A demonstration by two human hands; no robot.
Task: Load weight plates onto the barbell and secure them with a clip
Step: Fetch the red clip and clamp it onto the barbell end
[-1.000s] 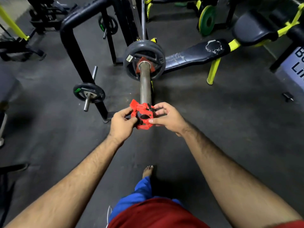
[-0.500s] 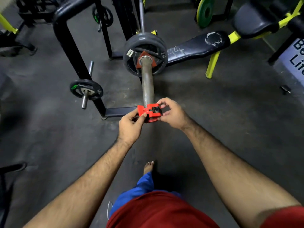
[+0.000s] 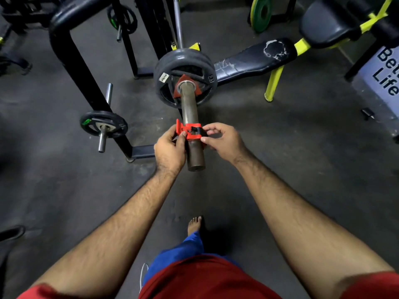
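Nearest the camera are a red shirt and blue trousers, with one bare foot [image 3: 194, 224] on the dark rubber floor [image 3: 302, 147]. Both forearms reach forward to the end of the barbell sleeve [image 3: 191, 117], a dull, worn steel tube pointing toward the viewer, its blunt end just past the hands.

The red clip [image 3: 188, 131] sits around the sleeve a little way in from that end, well apart from the plates. It is bright red plastic with a black inner lining, and its lever stands up on the left side. The left hand [image 3: 169, 151] pinches the clip's left side at the lever with thumb and fingers; the right hand [image 3: 224, 142] grips its right side with thumb and forefinger, the other fingers loosely curled. Whether the lever is fully unlatched cannot be told from here.

Further up the sleeve are the dark grey weight plates [image 3: 185, 77], apparently two stacked, hard against the collar, with a red triangular piece at the hub. To the left, a smaller plate [image 3: 103, 125] hangs on a storage peg of a black rack [image 3: 73, 61]. Beyond lie a cracked black bench [image 3: 254, 59] with yellow legs and a green plate [image 3: 261, 12].
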